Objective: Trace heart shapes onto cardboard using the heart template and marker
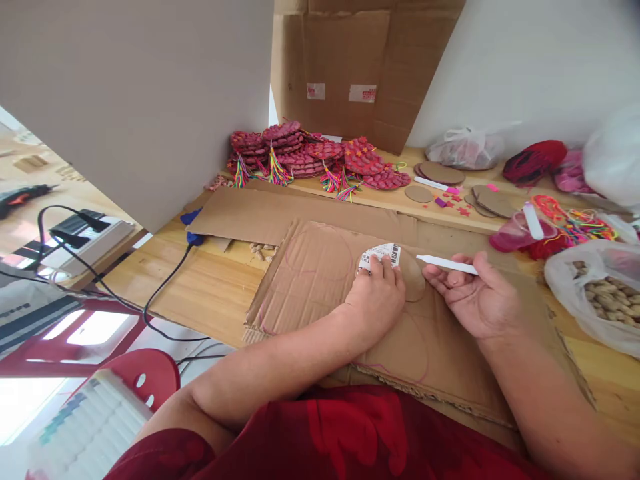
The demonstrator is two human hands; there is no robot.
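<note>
- Everything handled was carried by a wooden tabletop (220,283); at its far side a tall cardboard panel (345,53) was stood upright, with two pieces of tape stuck to it
- The near part of the tabletop was covered by a cardboard sheet (310,293); it was marked with pink outlines (319,251), a round one being seen at its far left
- Behind the sheet, a pile of red round ornaments (320,150) was heaped, with multicoloured tassels (277,167) hung from them; to the right, a white bag (563,267) was seen, filled with nuts in their shells (613,300)
- The left grip (377,297) was laid over a cardboard disc (414,280), with nothing clasped; the disc was pressed down by its fingers near the middle of the sheet, and its right part was left uncovered
- The right grip (473,287) was closed on a white pen (453,265), which was pinched between thumb and fingers; the tip was pointed leftward above the disc's right side, and whether it was touched to the card could not be told
- A barcode label (393,252) was stuck on the disc, partly hidden by the left fingers; small red stars (464,212) were scattered farther back on the tabletop
</note>
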